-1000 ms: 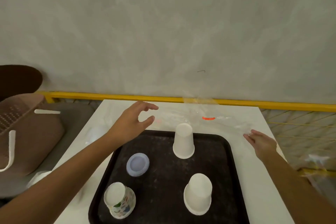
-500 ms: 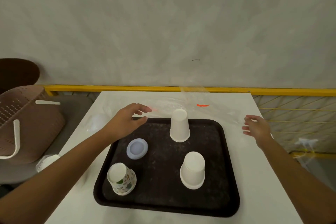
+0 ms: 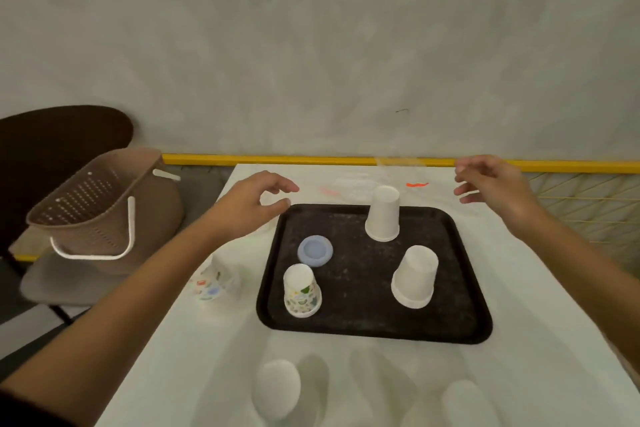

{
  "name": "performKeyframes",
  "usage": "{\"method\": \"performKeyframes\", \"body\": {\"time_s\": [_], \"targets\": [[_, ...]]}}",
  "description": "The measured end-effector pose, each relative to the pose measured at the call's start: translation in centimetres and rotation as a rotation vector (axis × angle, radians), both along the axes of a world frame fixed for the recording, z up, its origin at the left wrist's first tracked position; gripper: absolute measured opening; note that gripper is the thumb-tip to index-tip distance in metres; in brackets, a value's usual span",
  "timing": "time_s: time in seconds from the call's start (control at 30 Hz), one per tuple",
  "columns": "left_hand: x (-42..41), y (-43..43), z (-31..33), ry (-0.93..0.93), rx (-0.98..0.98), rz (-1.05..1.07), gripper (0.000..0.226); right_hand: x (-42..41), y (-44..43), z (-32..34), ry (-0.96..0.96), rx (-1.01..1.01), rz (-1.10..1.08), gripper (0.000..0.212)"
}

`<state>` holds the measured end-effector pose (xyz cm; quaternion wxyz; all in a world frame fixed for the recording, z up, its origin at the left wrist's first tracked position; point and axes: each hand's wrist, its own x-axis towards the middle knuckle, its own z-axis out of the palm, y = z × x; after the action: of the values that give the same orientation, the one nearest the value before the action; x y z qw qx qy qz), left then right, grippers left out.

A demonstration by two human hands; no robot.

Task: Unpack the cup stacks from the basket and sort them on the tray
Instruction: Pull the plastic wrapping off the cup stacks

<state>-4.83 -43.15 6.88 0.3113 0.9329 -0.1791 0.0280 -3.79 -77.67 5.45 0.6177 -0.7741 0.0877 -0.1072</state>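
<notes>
A black tray lies on the white table. On it stand two upside-down white cup stacks, one at the back and one at the right, a patterned cup stack at the front left, and a low blue cup. My left hand hovers open by the tray's back left corner. My right hand hovers open past the back right corner. Neither holds anything. The brown basket sits tilted on a chair to the left.
A clear plastic bag with red marks lies behind the tray. Another patterned cup stack in plastic lies left of the tray. Two blurred white cups, one left and one right, stand at the table's near edge. A yellow rail runs along the wall.
The view pulled back and tilted, bringing the near table edge and the whole basket into sight. My right hand rose from the table and opened; my left hand stayed near the tray's back left corner.
</notes>
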Motion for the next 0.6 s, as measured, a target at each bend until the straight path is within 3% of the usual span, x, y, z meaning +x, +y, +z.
{"method": "performKeyframes", "body": {"time_s": [0.17,0.3,0.43,0.6], "targets": [[-1.7,7.3,-1.1,0.057,0.088,0.041,0.023,-2.6,6.2,4.1,-0.046,-0.074,0.077,0.016],[-2.4,12.3,-5.3,0.144,0.240,0.142,0.056,-4.1,11.6,5.3,-0.046,-0.216,0.127,0.016],[-2.1,14.9,-10.0,0.251,0.164,0.147,0.080,-5.6,17.6,5.2,-0.043,-0.326,0.209,0.021],[-1.2,15.6,-12.4,0.245,0.108,0.093,0.086,-7.6,23.3,3.7,0.016,-0.349,0.230,0.013]]}}
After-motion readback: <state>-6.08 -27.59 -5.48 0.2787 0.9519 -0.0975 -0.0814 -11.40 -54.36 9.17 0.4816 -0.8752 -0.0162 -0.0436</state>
